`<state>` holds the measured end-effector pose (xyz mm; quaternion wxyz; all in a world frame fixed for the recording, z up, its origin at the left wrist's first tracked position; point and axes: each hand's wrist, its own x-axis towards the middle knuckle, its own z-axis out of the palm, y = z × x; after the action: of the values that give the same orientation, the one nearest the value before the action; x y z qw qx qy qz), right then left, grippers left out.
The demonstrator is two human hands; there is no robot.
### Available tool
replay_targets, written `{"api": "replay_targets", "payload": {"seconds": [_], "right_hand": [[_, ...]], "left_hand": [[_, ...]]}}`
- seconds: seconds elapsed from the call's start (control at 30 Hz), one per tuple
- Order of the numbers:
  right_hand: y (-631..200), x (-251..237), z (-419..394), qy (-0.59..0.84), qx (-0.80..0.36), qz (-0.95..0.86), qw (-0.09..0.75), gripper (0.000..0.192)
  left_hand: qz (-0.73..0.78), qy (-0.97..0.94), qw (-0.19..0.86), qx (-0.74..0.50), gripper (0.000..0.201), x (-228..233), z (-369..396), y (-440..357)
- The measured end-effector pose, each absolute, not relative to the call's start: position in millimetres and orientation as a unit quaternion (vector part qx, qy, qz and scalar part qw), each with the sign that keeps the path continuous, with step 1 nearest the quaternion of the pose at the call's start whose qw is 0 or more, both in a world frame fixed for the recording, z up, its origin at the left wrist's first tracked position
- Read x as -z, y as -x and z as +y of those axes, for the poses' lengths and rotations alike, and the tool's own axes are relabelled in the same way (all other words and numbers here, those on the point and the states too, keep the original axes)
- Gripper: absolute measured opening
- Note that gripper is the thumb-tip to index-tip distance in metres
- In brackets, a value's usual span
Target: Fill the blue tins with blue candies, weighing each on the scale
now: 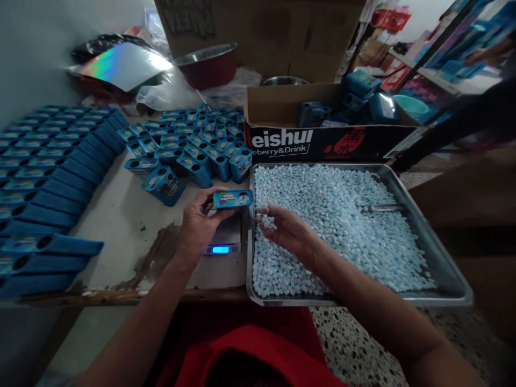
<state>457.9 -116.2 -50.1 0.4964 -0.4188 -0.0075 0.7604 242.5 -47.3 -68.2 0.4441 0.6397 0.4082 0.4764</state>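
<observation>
My left hand [198, 223] grips a small blue candy box [231, 199] by its left end. The box's printed top faces up, and pale pieces show in its round hole. Under it sits a small scale [226, 232] with a lit blue display. My right hand [284, 226] is palm up with curled fingers, cupping a few pale candies [266, 220] just right of the box. Below that hand lies a metal tray [443, 271] spread with pale blue and white candies [322, 215]. A scoop-like metal piece [382, 207] is partly sunk among them.
Blue boxes [72, 161] stand in rows at the left, and more [197, 140] cluster behind my left hand. A printed carton [322, 142] behind the tray holds several boxes. A red bowl [209, 67] is further back. Another person's arm [484, 54] shows at upper right.
</observation>
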Motion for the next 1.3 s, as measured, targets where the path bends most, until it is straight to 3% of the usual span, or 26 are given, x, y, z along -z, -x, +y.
{"api": "replay_targets", "payload": {"seconds": [0.17,0.33,0.5,0.67,0.83,1.13,1.3], "right_hand": [[-468.8,57.3,-110.0,0.449,-0.731,-0.103,0.503,0.007],[-465.7,58.0,-108.1,0.466,-0.714,-0.186,0.489,0.028],[-470.6,45.2,-113.6,0.498,-0.682,-0.331,0.421,0.031],[-488.0,31.1,-113.5,0.572,-0.673,-0.349,0.312,0.038],[-476.1,7.0,-103.1,0.570,-0.706,-0.257,0.332,0.035],[-426.6,-45.5,-60.5,0.533,-0.624,-0.540,0.187,0.018],[-415.8,-50.2,-50.4,0.516,-0.604,-0.586,0.160,0.017]], "left_hand": [[0.445,-0.511,0.535,-0.504,0.058,80.6,-56.1,-201.5],[0.474,-0.534,0.546,-0.438,0.058,80.8,-70.1,-183.7],[0.444,-0.568,0.531,-0.445,0.077,75.8,-63.9,-167.4],[0.510,-0.520,0.475,-0.493,0.058,74.1,-62.8,-123.8],[0.553,-0.482,0.426,-0.530,0.050,68.5,-76.6,-95.0],[0.556,-0.501,0.416,-0.517,0.051,67.9,-83.4,-73.7],[0.563,-0.484,0.433,-0.511,0.057,74.4,-90.0,-73.0]]}}
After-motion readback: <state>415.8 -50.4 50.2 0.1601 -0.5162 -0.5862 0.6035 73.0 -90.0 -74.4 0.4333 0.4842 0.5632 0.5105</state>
